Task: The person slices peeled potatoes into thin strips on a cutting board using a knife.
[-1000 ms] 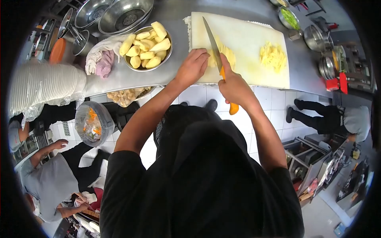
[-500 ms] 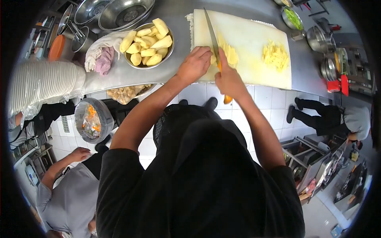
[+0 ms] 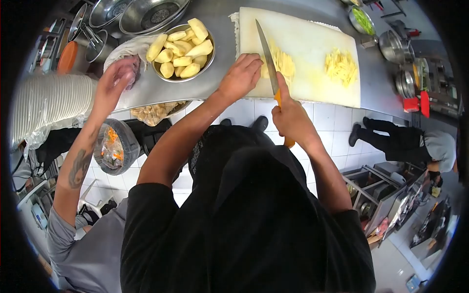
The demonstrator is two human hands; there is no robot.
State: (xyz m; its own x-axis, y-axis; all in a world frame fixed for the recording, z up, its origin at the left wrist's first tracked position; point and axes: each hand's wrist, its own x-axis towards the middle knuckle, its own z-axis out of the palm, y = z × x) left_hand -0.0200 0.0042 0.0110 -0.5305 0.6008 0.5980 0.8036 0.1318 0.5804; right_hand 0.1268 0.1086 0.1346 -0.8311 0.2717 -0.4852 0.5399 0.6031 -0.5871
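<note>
My right hand (image 3: 293,116) is closed on the orange handle of a long kitchen knife (image 3: 266,51), its blade pointing away over the white cutting board (image 3: 308,29). My left hand (image 3: 242,77) is closed with curled fingertips at the board's left front part, left of the blade. Pale yellow potato shows at those fingertips, mostly hidden by them. Sliced potato (image 3: 283,63) lies just right of the knife. A separate pile of potato strips (image 3: 341,67) rests at the board's right side. Left of my left hand stands a metal bowl (image 3: 213,59) filled with peeled potatoes (image 3: 183,51).
A co-worker's hand (image 3: 117,75) reaches to a pinkish cloth (image 3: 133,73) on the steel counter. Metal basins (image 3: 152,17) stand behind it, stacked white containers (image 3: 53,107) at far left. Below are a lined bin (image 3: 117,146) and a bag of peelings (image 3: 155,115).
My right hand has drawn the knife back toward me, handle lower. My left hand has hardly moved. The co-worker at left has stretched an arm up to the cloth on the counter.
</note>
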